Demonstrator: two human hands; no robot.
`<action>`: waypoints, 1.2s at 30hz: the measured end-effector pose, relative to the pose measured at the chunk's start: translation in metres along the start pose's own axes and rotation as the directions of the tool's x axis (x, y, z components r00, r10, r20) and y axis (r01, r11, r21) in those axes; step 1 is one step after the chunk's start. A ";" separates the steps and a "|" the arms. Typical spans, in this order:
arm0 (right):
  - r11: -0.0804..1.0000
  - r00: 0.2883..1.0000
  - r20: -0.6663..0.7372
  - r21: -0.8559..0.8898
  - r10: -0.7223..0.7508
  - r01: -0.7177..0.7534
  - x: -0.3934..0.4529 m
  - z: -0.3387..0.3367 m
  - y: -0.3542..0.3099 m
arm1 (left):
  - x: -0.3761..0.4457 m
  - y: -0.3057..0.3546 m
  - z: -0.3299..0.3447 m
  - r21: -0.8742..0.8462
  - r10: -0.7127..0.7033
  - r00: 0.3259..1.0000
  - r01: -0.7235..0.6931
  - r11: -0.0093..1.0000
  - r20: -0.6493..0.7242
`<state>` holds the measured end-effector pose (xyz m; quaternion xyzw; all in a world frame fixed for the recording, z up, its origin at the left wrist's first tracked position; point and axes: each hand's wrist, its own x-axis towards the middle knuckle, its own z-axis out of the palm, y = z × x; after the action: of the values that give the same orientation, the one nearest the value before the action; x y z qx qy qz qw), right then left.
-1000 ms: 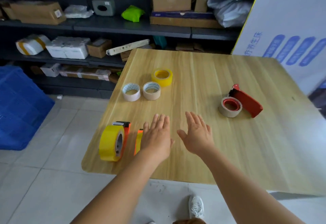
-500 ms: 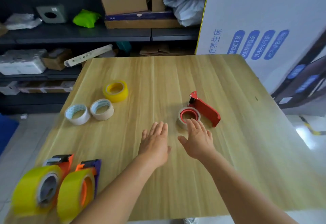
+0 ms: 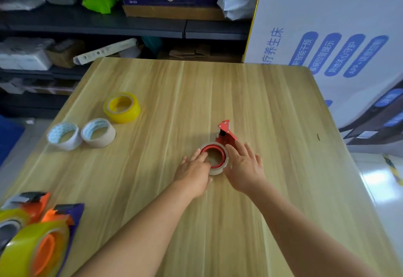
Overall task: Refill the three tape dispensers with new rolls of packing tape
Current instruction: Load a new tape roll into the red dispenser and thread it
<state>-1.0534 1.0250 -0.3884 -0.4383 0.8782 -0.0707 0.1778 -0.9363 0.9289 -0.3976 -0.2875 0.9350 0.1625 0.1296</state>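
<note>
Both hands bracket the red tape dispenser (image 3: 225,136): left hand (image 3: 194,171), fingers straight, touches its nearly spent roll (image 3: 214,159), while right hand (image 3: 245,164), spread, seemingly steadies the frame beneath its fingers.

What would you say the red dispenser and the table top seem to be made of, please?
The red dispenser looks like painted sheet metal: thin flat plates with small rivets, a smooth, even red. Plastic cannot be ruled out. The table top looks like pale wood or a wood-look laminate: long straight grain lines and a smooth, slightly glossy face.
</note>
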 end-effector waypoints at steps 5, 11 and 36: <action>1.000 0.998 -0.056 -0.020 0.003 -0.004 0.010 0.004 -0.006 | 0.011 -0.013 -0.005 0.070 -0.069 0.995 0.074 0.995 -0.073; 0.997 0.996 0.075 0.076 -0.038 0.032 0.014 0.010 -0.020 | 0.033 -0.017 -0.006 -0.011 -0.132 0.991 0.132 0.991 0.011; 0.984 0.998 0.001 -0.164 -0.063 0.062 0.018 0.013 -0.037 | 0.013 -0.056 -0.015 -0.541 -0.126 0.986 0.049 0.840 -0.106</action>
<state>-1.0308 0.9886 -0.3940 -0.4785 0.8673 -0.0045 0.1369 -0.9163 0.8726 -0.4010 -0.3650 0.8448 0.3910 -0.0134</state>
